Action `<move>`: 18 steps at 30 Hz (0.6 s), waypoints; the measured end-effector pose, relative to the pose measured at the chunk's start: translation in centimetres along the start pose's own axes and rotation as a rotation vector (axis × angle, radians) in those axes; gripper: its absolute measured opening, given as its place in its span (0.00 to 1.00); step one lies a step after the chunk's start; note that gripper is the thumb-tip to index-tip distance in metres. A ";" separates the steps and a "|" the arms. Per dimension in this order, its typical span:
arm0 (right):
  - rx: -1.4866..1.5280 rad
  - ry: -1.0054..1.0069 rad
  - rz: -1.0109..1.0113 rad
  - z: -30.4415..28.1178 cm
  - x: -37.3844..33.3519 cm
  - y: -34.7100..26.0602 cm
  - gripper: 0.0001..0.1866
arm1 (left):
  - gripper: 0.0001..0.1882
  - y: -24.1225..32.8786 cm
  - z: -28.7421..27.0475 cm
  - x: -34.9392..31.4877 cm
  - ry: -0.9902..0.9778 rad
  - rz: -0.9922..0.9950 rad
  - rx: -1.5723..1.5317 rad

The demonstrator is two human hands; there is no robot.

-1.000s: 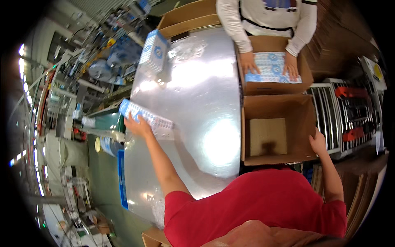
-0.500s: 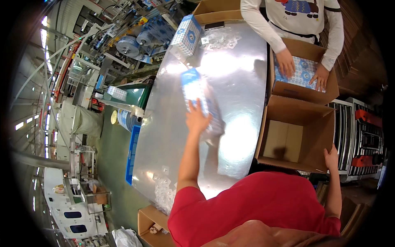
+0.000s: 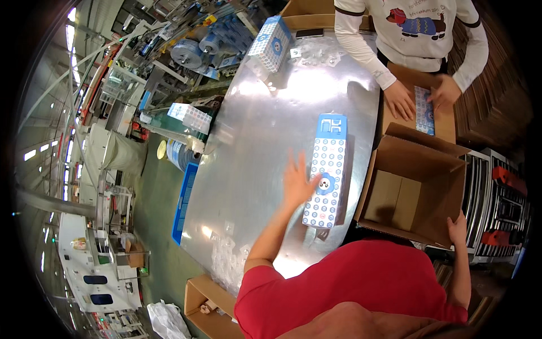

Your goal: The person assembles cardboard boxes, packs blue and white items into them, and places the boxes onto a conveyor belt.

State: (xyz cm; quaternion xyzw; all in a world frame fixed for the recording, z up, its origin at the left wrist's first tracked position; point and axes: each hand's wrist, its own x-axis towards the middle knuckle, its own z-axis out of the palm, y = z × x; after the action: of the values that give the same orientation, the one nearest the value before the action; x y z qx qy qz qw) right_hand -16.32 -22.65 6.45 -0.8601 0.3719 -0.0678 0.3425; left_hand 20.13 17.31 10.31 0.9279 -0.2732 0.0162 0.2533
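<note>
A long blue-and-white patterned pack [image 3: 326,181] with a handle cut-out at its blue far end lies on the metal table [image 3: 248,152]. At its left side is my left hand [image 3: 299,185], fingers spread and slightly blurred, the thumb reaching the pack's side. My right hand [image 3: 458,229] grips the right wall of an open cardboard box [image 3: 418,226]; some of its fingers are hidden. No packs show inside that box.
Across the table a co-worker's hands [image 3: 400,100] press on another carton [image 3: 446,123] around a blue-and-white pack. Another pack [image 3: 271,45] stands at the far left corner near clear plastic pieces [image 3: 316,53]. A conveyor with a pack [image 3: 191,117] lies left.
The pack has moved right and nearer, and now lies close to the open box. My left hand followed it, fingers now spread. The co-worker's carton flaps have been folded inward.
</note>
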 end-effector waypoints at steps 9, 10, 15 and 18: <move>-0.038 -0.013 0.083 -0.4 -0.9 -1.0 0.25 | 0.37 -14.0 -7.9 20.0 0.339 -0.384 0.454; -0.043 -0.003 0.061 -0.4 -1.0 -0.8 0.25 | 0.37 -14.9 -8.6 21.3 0.347 -0.440 0.447; 0.274 -0.237 0.031 -1.9 -0.9 1.0 0.37 | 0.29 -20.3 -7.0 19.5 0.109 -0.628 0.375; -0.425 0.107 -0.159 -5.8 0.4 -5.4 0.45 | 0.20 -16.3 -4.5 16.9 0.117 -0.376 0.357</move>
State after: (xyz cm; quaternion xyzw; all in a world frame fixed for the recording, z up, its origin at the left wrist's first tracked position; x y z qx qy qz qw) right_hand -14.97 -23.39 14.21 -0.9347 0.3265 -0.0604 0.1269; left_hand 43.44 22.80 9.53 0.9898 -0.0737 0.0705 0.0998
